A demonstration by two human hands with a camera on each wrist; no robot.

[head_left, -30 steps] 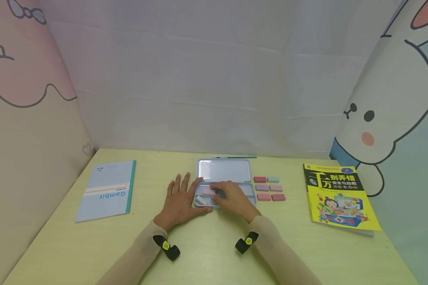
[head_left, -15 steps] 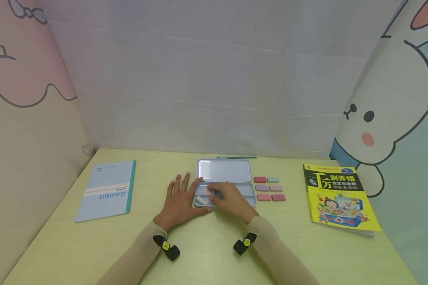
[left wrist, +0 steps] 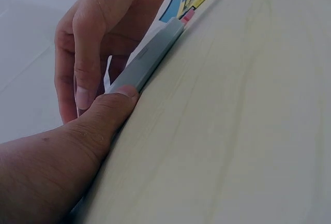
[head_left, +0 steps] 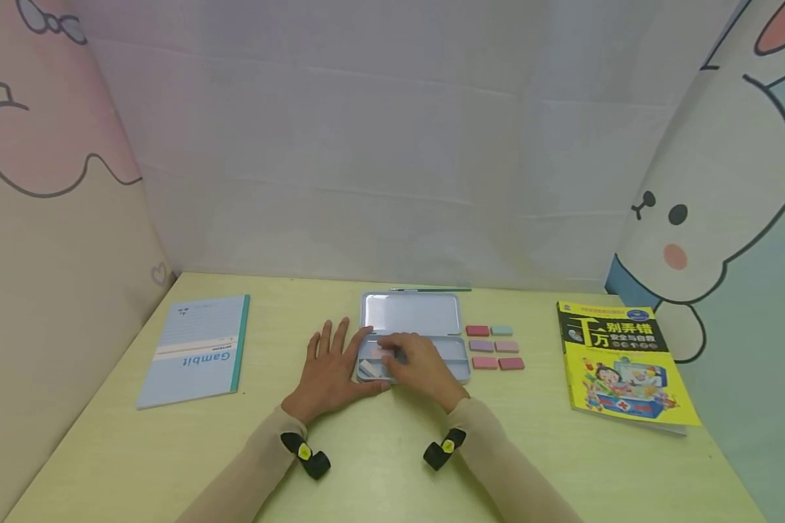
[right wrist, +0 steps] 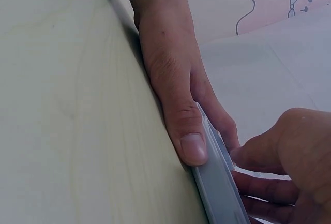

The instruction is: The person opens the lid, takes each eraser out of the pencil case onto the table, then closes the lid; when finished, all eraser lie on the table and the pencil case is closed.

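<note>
A pale blue tin lies with its lid folded back. My left hand rests flat at the tin's left end, fingers spread. Its thumb touches the tin's front side in the left wrist view. My right hand reaches over the tin, its thumb and curled index finger around a small pink block in the left part of the back compartment. Those fingers partly hide the block. A white block lies tilted in the front compartment.
Several small coloured blocks stand in two columns right of the tin. A thin brush lies behind the lid. A notebook is at the left, a yellow book at the right. Walls enclose the table.
My right hand has shifted slightly left inside the tin, its wrist swinging left too. My left hand has stayed in place at the tin's end.
</note>
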